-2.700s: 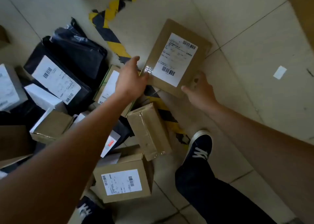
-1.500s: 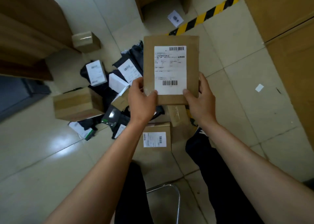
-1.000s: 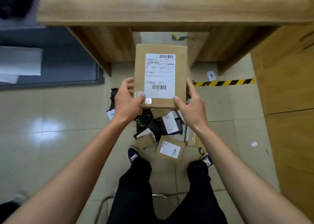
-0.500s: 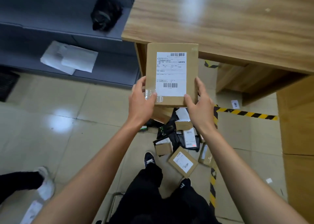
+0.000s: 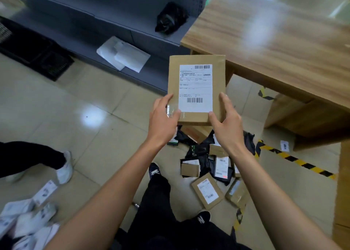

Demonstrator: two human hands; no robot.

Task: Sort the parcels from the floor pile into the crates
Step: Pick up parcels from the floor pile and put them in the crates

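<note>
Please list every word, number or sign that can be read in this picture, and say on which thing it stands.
Held brown parcel, white shipping label: two barcodes and rows of small print, too blurred to read.
Labels on the floor pile parcels: too small to read.
White parcels at lower left: blurred, unreadable.
Small paper on the floor: dark mark, unreadable.
No text can be read with certainty.

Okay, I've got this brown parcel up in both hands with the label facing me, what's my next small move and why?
Probably read the label before carrying anything. The parcel is upright, label toward you, the left hand and right hand gripping its lower corners, so it is secure. The only crate-like thing in view is the dark one at far left; the address decides where it goes.
</note>
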